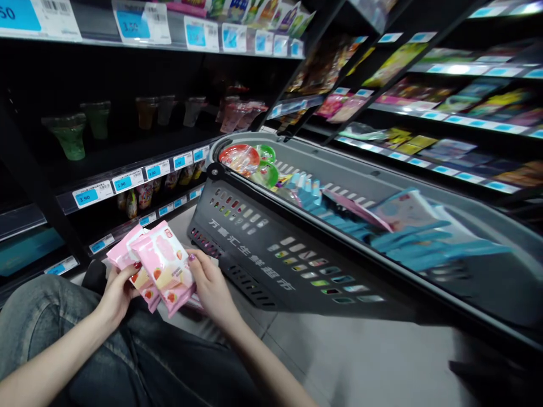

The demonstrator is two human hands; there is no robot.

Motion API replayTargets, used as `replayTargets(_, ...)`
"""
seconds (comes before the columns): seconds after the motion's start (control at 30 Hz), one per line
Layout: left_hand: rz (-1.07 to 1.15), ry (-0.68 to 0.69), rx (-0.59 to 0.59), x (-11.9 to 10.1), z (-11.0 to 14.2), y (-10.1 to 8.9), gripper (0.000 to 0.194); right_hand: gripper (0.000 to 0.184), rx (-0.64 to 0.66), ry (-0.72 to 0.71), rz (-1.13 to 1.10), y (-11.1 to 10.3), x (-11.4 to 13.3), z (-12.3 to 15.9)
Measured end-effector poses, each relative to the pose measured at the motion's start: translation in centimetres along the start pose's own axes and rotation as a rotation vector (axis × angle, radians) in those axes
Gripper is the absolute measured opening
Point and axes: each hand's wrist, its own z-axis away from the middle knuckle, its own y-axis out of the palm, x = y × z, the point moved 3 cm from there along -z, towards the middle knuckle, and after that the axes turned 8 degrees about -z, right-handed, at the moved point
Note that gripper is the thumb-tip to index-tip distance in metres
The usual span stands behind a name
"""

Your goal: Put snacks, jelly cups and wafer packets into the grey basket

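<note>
Pink and white snack packets with strawberries printed on them are held in front of my knees. My left hand grips the packets from the left, its thumb pressed over the packet behind. My right hand holds the front packet along its right edge. The packets overlap like a fan, and fingers behind them are hidden. Just right of my hands stands a grey shopping basket with white lettering on its side. Inside it lie light blue packets and round red and green lidded packs.
A black shelf unit rises on the left, bearing several plastic cups and blue-and-white price tags. Small colourful packs sit on the lower shelf. More shelves with bagged snacks stand beyond the basket. Pale floor tiles show below it.
</note>
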Motion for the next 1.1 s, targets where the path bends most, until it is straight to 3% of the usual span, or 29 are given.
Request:
replayTargets(0.13, -0.077, -0.041, 0.052, 0.7, -0.2, -0.1, 0.030, 0.024, 0.049, -0.024, 0.047, 1.4, -0.8, 0.2)
replayTargets(0.4, -0.036, -0.089, 0.098, 1.2, -0.2, 0.1, 0.038, 0.018, -0.121, -0.199, 0.385, 2.1, 0.5, 1.7)
replayTargets(0.63, 0.091, -0.054, 0.178, 1.0, 0.6, 0.7, 0.052, 0.020, -0.186, -0.237, 0.677, 2.7, 0.6, 1.8)
replayTargets(0.83, 0.069, -0.015, 0.030, 1.7, 1.0, -0.1, 0.053, 0.020, -0.086, -0.258, 0.851, 3.9, 1.0, 2.6)
replayTargets(0.97, 0.137, -0.037, -0.034, 1.1, 0.7, 0.1, 0.032, 0.024, -0.049, -0.201, 0.758, 1.8, 0.9, 0.8)
replayTargets(1.03, 0.171, -0.040, -0.047, 0.5, 0.5, 0.2, 0.020, 0.027, 0.022, -0.098, 0.785, -0.4, -0.9, -1.1)
replayTargets(1.1, 0.198, -0.030, -0.049, -0.3, 0.2, 0.3, 0.013, 0.026, 0.200, 0.014, 0.915, -2.4, -3.9, -2.7)
